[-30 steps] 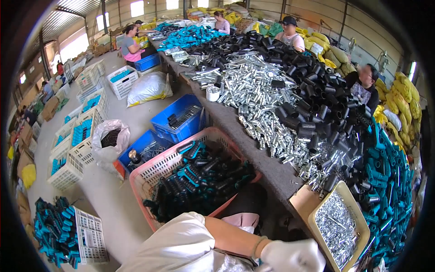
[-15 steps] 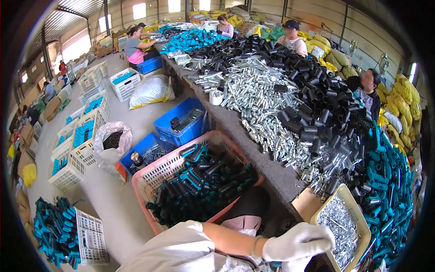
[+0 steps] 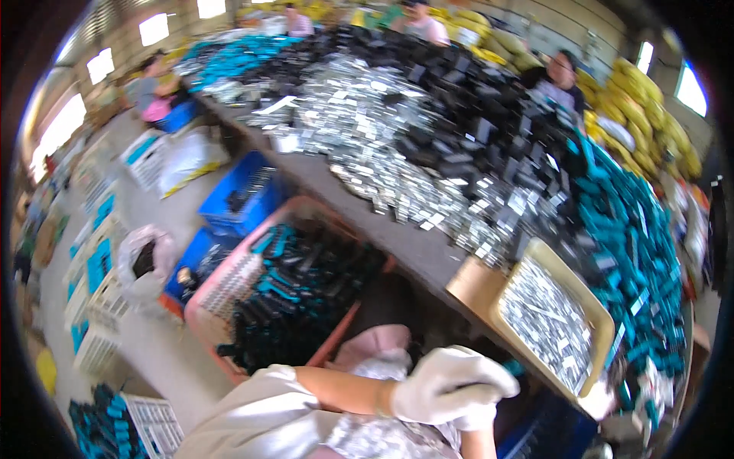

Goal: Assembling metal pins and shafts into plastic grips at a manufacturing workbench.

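Both my hands wear white gloves and are close together in front of my body, low in the picture. My left hand (image 3: 447,385) reaches across from the left with its fingers curled in; what they hold, if anything, is hidden. Mostly covered by it, my right hand (image 3: 478,417) shows only a strip of glove above the wrist, and its fingers cannot be seen. A small teal patch (image 3: 514,367) shows by the left fingertips, too blurred to name. Beyond the hands, a cream tray (image 3: 602,336) of small silvery metal parts (image 3: 547,321) rests tilted at the table edge.
The long table (image 3: 424,256) carries heaps of silvery metal parts (image 3: 344,130), black tubular pieces (image 3: 466,115) and teal plastic parts (image 3: 634,260). To my left stand a pink crate (image 3: 222,294) of teal-and-black handles and a blue bin (image 3: 229,199). Several people work around the table.
The view has swung to the right and down, with blur. My gloved hands have moved from beside the cream tray to nearer my body; more of the right forearm shows.
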The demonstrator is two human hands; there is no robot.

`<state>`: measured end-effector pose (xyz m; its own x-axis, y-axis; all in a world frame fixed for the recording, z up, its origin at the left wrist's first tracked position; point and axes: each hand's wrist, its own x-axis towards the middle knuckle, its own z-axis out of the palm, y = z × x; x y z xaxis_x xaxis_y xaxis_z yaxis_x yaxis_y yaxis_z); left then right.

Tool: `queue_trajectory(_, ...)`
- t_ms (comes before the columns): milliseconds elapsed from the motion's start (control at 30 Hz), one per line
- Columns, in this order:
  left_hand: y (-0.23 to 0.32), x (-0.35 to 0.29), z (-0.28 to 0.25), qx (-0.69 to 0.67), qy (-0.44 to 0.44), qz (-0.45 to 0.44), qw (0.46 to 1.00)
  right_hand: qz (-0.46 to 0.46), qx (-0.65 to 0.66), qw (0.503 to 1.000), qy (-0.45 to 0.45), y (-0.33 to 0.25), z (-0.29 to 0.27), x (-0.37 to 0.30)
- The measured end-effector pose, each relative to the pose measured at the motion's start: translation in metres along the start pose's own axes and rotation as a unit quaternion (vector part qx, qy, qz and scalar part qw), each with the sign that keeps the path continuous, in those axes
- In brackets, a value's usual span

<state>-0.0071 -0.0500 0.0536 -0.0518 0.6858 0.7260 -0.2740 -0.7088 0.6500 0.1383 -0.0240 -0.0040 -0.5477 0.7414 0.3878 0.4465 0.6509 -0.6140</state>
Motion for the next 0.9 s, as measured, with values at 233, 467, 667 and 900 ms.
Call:
queue_trajectory(233,-0.01,0.036,-0.02,-0.423,-0.295,-0.081,0.853,-0.066,0.214,0.963,-0.147,-0.041,-0.014,0.044)
queue_trajectory(467,-0.002,0.002,-0.001,-0.065,0.022,-0.156,0.985,0.044,0.036,0.997,0.044,-0.014,0.002,0.017)
queue_trajectory(667,-0.003,0.048,-0.014,-0.376,-0.312,-0.232,0.841,0.06,0.547,0.756,-0.355,0.018,0.001,0.009)
queue_trajectory(900,0.006,0.019,-0.003,-0.078,-0.047,-0.205,0.974,0.065,0.109,0.988,-0.084,-0.012,-0.014,0.014)
